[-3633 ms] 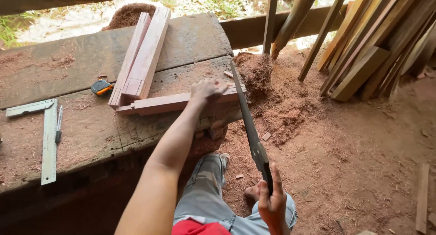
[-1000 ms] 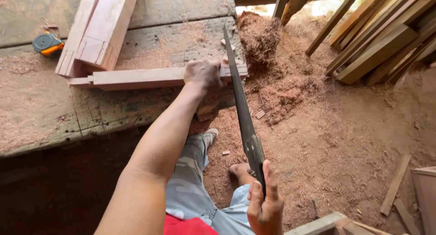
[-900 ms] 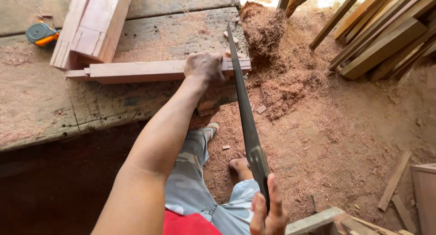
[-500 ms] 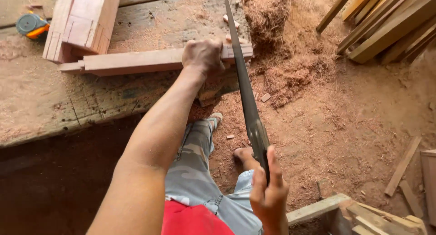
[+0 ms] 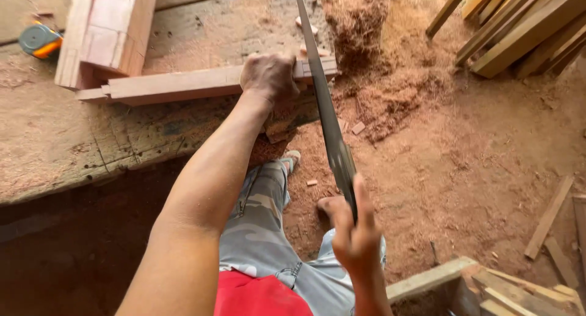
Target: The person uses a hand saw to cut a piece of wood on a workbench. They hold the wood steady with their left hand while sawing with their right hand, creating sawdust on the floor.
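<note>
Left hand (image 5: 268, 77) clamps the wooden bar (image 5: 183, 84) to the tabletop (image 5: 91, 151); right hand (image 5: 354, 237), at 5 o'clock, fingers clenched on the handsaw (image 5: 326, 118), apparently cutting near the bar's end; strokes should stay long and straight.

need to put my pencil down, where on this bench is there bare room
The workbench is bare in front of the wooden bar, out to its near edge, and behind the bar right of the stacked boards. It is crowded where the left hand pins the bar beside the handsaw, held by the right hand.

A wooden bar (image 5: 183, 84) lies on the workbench (image 5: 73, 145), stacked boards (image 5: 107, 32) behind it, sawdust pile (image 5: 366, 53) to its right.
</note>
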